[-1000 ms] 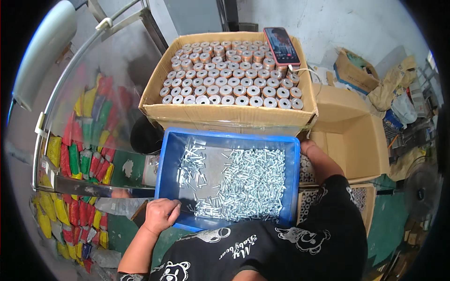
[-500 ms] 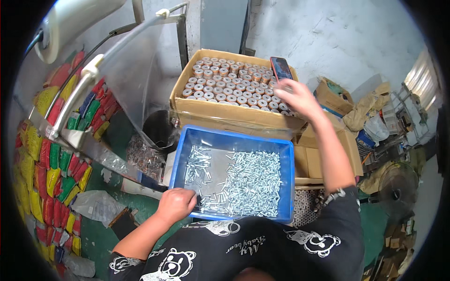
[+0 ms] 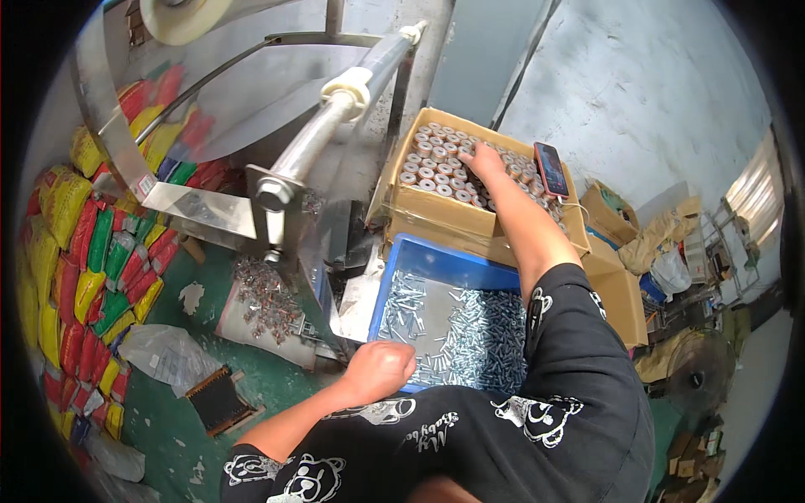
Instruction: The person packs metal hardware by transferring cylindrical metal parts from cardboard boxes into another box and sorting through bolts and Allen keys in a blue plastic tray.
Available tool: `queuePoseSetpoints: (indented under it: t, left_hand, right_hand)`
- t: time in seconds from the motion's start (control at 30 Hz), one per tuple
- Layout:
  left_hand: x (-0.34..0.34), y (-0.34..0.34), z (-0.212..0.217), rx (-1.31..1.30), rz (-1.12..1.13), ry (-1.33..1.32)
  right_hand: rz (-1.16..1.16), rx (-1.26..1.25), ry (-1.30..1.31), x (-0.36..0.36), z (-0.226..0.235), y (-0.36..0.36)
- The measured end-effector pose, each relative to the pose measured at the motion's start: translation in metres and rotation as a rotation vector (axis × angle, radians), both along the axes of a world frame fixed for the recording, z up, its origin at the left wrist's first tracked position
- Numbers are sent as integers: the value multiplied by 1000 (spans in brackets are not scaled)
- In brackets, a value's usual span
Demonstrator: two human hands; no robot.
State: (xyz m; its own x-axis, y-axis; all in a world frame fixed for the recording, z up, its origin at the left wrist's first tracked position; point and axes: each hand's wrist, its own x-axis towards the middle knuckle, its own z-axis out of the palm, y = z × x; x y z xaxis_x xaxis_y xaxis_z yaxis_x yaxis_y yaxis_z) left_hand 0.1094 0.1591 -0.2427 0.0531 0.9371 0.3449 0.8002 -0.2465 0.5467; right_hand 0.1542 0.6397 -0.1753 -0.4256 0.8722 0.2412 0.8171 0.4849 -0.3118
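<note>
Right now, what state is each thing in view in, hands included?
Large cardboard box: open, holding upright cylinders.
Blue tray: partly covered with loose metal pieces.
Left hand: curled, at the tray's near edge.
Right hand: at the cylinders, grip unclear.
Phone: screen lit, cable attached.
Fan: running or not, unclear.

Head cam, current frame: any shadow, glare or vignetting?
Head view: shadow darkens the right part of the small silver metal fasteners in the blue plastic tray; head view: bright highlights streak the shiny round metal bar; head view: fisheye vignetting blacks out the corners.
</note>
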Motion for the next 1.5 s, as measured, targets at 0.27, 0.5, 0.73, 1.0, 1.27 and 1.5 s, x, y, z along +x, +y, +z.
queuePoseSetpoints:
  t: [0.27, 0.5, 0.73, 1.0, 1.27, 1.5]
  left_hand:
    - [-1, 1, -5, -4, 0, 37]
    - [3, 4, -3, -27, 14, 61]
    - [4, 1, -3, -30, 24, 61]
    - [1, -2, -4, -34, 45, 74]
    - [10, 11, -4, -78, 57, 168]
    - [9, 1, -2, -85, 114, 184]
  right_hand:
    - [-17, 149, 236, 7, 32, -22]
    - [85, 93, 0, 28, 10, -13]
    - [185, 54, -216, 8, 16, -29]
    - [423, 86, 365, -16, 61, -114]
    - [698, -256, 185, -84, -20, -242]
    - [836, -124, 322, 37, -56, -276]
